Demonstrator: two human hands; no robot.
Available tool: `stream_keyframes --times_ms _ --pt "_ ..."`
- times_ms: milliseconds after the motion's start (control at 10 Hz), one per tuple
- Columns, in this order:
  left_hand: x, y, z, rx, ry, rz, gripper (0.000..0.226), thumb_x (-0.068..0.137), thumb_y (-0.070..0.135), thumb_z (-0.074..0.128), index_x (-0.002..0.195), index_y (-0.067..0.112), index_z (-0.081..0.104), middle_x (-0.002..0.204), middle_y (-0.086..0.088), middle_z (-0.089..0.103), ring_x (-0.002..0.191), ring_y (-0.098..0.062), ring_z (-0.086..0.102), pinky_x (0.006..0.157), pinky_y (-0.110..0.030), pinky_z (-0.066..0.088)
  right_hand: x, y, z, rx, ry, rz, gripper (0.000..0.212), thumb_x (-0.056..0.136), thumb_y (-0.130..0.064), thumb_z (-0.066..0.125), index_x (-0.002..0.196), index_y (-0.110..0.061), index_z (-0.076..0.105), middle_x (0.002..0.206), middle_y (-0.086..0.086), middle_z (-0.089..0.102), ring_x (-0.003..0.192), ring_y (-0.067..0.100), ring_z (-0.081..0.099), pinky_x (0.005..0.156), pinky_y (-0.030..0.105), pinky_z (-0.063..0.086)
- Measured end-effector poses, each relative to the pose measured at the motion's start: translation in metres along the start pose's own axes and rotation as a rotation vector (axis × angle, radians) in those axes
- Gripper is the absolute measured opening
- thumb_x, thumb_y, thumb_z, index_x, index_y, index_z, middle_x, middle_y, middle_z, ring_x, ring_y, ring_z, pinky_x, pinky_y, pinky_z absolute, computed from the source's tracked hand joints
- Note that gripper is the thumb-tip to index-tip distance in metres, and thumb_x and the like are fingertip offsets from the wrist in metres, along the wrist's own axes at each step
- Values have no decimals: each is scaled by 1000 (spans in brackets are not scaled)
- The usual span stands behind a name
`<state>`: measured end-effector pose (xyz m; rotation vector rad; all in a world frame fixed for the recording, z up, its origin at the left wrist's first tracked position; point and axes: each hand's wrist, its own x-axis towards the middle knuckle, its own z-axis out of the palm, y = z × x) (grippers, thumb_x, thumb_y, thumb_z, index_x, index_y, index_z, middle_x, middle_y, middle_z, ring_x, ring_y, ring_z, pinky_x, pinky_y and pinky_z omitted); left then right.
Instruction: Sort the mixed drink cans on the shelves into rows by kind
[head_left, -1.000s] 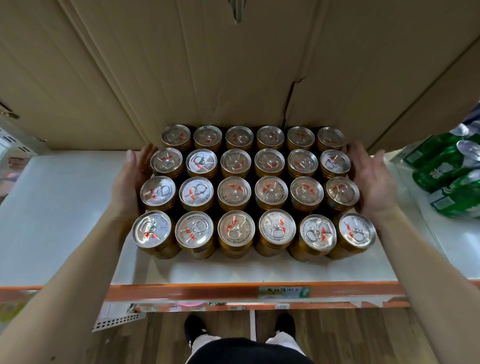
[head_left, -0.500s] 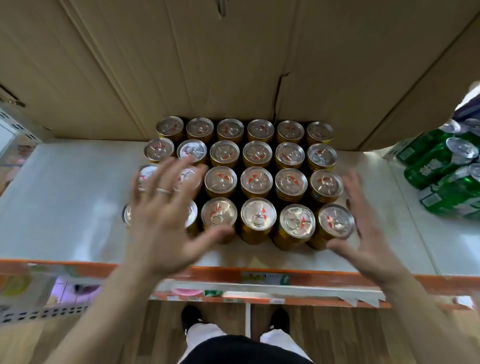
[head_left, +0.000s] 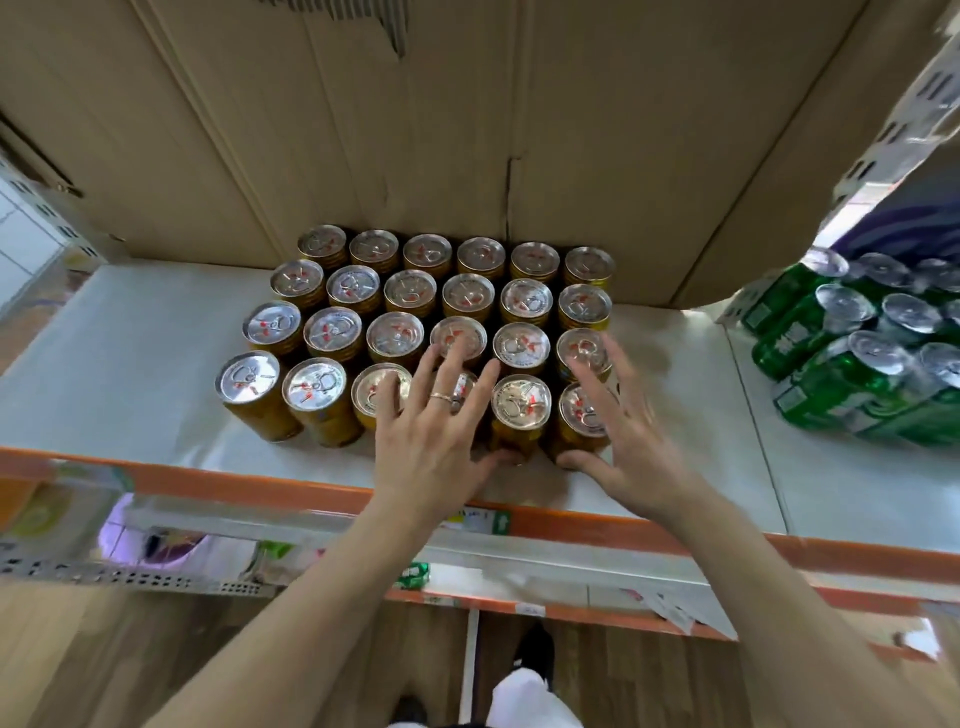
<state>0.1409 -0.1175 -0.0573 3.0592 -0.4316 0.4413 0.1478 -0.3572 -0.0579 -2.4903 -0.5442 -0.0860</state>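
On a white store shelf (head_left: 130, 364), upright gold drink cans (head_left: 332, 332) stand in rows, lids up; the left hand (head_left: 431, 441) and right hand (head_left: 623, 447) hover spread-fingered, empty, over the front-right cans.

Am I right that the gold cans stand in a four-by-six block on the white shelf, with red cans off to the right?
Not quite. In the head view the gold cans do stand in a four-by-six block on the white shelf, but the cans off to the right are green cans, not red.
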Motion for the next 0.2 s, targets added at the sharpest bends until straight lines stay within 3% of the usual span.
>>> stream_keyframes --times_ms 200 --pt "-8 -7 -7 -86 23 -2 86 79 74 53 145 20 46 162 -8 29 149 -28 28 115 -56 22 -8 -15 -6 -88 -40 106 102 83 -48 71 155 -40 -1 159 -18 -25 152 19 -11 119 45 10"
